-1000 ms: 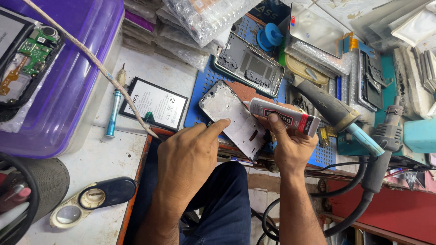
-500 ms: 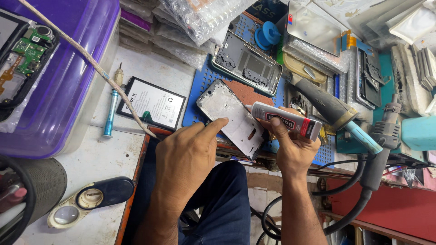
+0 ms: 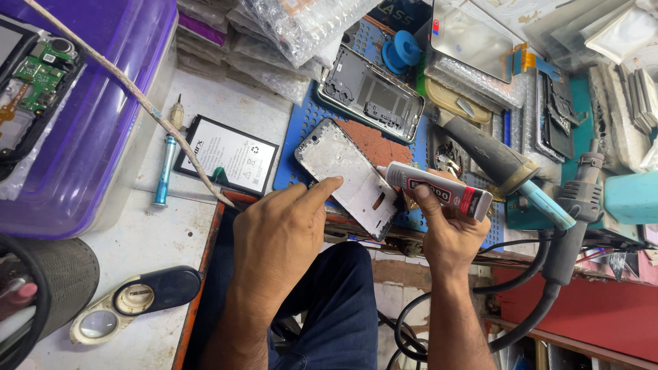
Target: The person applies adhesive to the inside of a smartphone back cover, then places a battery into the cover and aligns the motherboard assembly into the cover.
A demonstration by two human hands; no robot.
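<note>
while a purple plastic bin (image 3: 103,103) fills the far left of the surface (image 3: 226,103), a blue perforated mat (image 3: 301,147) lies mid-surface with a grey heat gun (image 3: 507,168) at its right. on the mat's near edge rests a silver phone frame (image 3: 346,175), steadied by the left hand (image 3: 281,233), fingers pressed on its edge. the right hand (image 3: 449,233) grips a glue tube (image 3: 439,190), nozzle at the frame. a black battery (image 3: 229,154) lies just left.

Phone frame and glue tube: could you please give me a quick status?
Left hand steadies phone frame. Right hand holds glue tube, nozzle at frame's edge. Nothing in the way.
</note>
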